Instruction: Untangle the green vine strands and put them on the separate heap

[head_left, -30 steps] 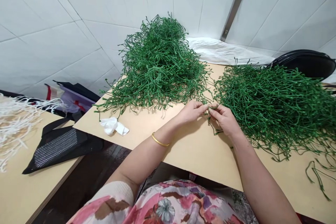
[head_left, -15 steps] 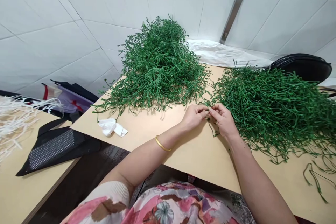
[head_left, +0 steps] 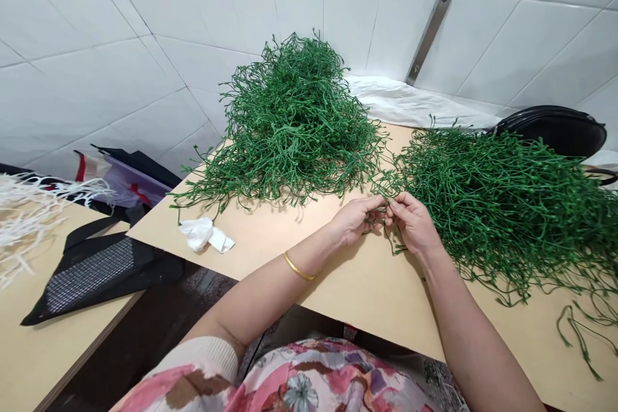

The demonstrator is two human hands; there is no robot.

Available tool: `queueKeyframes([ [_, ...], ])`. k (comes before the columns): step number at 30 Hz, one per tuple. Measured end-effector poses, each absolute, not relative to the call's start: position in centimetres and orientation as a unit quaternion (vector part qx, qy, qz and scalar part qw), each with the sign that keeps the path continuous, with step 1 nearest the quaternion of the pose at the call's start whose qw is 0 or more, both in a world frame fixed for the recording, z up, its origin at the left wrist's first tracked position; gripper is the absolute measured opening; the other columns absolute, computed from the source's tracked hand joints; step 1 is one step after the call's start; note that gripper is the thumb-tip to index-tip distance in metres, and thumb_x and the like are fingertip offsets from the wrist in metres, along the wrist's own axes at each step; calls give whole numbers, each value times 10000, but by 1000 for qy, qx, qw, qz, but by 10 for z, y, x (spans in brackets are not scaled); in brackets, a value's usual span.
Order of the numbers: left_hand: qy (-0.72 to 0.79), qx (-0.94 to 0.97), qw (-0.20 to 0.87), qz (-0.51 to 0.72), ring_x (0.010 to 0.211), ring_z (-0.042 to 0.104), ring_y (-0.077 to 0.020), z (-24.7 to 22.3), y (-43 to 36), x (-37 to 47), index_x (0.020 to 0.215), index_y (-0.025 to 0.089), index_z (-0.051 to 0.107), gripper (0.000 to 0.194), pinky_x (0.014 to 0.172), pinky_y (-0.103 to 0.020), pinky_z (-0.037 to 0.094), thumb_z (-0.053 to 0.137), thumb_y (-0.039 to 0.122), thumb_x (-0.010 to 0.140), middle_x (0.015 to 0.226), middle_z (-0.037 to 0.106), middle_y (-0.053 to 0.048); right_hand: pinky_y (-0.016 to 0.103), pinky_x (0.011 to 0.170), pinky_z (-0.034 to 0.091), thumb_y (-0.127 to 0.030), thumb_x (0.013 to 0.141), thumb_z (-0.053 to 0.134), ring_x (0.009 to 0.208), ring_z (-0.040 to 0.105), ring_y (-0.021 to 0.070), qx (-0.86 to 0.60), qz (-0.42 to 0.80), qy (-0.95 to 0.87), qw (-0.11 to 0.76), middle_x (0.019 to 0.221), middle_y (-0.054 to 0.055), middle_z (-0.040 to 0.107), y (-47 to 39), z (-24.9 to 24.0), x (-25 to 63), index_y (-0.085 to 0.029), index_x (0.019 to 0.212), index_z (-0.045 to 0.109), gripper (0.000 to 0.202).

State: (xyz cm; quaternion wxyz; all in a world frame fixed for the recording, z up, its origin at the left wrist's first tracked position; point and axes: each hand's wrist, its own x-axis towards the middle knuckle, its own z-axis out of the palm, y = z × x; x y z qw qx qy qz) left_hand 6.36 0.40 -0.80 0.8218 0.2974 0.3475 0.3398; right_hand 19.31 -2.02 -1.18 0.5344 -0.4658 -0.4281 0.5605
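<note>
My left hand [head_left: 356, 220] and my right hand [head_left: 413, 221] meet fingertip to fingertip just above the table. Between them they pinch a thin green plastic-looking strand [head_left: 397, 249], part of which dangles below my right fingers. My fingers partly cover it, so its full shape is hidden. Beyond my left hand rises a tall tangled heap of green strands [head_left: 299, 122] with small knobs at their tips. A second, flatter green heap [head_left: 512, 206] lies right beside my right hand.
Crumpled white tissue [head_left: 205, 234] lies on the table's left side. Loose green strands [head_left: 582, 338] are at the right. A black case [head_left: 555, 132] and white sheeting [head_left: 400, 100] line the tiled wall. White strands [head_left: 29, 219] and a black mesh bag [head_left: 91, 270] occupy another table.
My left fingers have shifted slightly, with the lower ones now curled beneath the strand. Both hands stay together in about the same place. The heaps look unchanged; the view has tilted a little.
</note>
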Motion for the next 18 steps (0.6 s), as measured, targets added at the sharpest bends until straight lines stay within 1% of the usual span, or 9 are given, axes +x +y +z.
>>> queueKeyframes([
  [3, 353, 287, 807, 377, 465, 447, -53, -6, 0, 66, 671, 131, 577, 122, 479, -199, 348, 630, 241, 679, 543, 528, 14, 206, 428, 343, -360, 621, 691, 426, 450, 65, -465, 577, -427, 518, 542, -61, 509, -20, -13, 192, -192, 716, 466, 296],
  [5, 357, 269, 800, 401, 467, 454, -52, -6, -1, 67, 694, 131, 589, 91, 473, -194, 337, 642, 177, 637, 557, 537, 14, 187, 391, 289, -363, 614, 694, 390, 413, 49, -472, 580, -422, 513, 542, -62, 511, -20, -14, 190, -193, 730, 463, 310],
  [8, 361, 240, 798, 419, 478, 466, -50, -8, -1, 67, 718, 131, 599, 123, 479, -184, 332, 645, 127, 604, 561, 533, 18, 177, 363, 198, -397, 635, 670, 359, 317, 32, -492, 550, -442, 510, 494, -80, 439, -21, -13, 187, -193, 712, 458, 305],
  [10, 355, 222, 804, 423, 458, 442, -39, -10, 0, 67, 695, 132, 589, 102, 475, -177, 328, 649, 144, 612, 543, 513, 30, 189, 380, 219, -408, 676, 630, 384, 315, 46, -514, 495, -492, 499, 486, -75, 409, -22, -12, 184, -190, 702, 477, 267],
  [11, 347, 215, 807, 427, 448, 427, -34, -11, 1, 67, 679, 132, 580, 95, 471, -173, 324, 651, 154, 620, 535, 503, 35, 199, 405, 259, -400, 703, 602, 416, 351, 62, -527, 454, -526, 489, 506, -60, 433, -23, -11, 183, -187, 708, 496, 237],
  [13, 333, 199, 811, 439, 447, 420, -28, -12, 2, 67, 648, 130, 559, 96, 466, -164, 321, 650, 154, 631, 539, 504, 35, 227, 493, 337, -365, 762, 531, 516, 445, 101, -552, 356, -600, 457, 599, -12, 527, -25, -10, 181, -183, 741, 541, 184],
  [14, 329, 187, 811, 446, 457, 426, -28, -13, 3, 67, 639, 128, 550, 96, 465, -159, 321, 645, 142, 636, 547, 509, 32, 239, 538, 355, -346, 787, 495, 564, 475, 119, -562, 307, -633, 436, 651, 8, 564, -26, -10, 180, -184, 757, 557, 176],
  [16, 332, 151, 818, 444, 462, 426, -29, -13, 5, 68, 620, 127, 529, 100, 458, -157, 316, 622, 117, 654, 550, 505, 29, 252, 584, 353, -314, 824, 435, 610, 495, 141, -574, 229, -685, 386, 701, 27, 592, -27, -9, 179, -194, 779, 569, 186],
  [18, 339, 106, 833, 424, 445, 405, -34, -12, 7, 69, 589, 129, 498, 128, 450, -167, 318, 575, 103, 688, 529, 482, 27, 253, 592, 335, -290, 845, 400, 612, 489, 144, -569, 190, -726, 336, 703, 30, 587, -28, -7, 179, -201, 779, 562, 197],
])
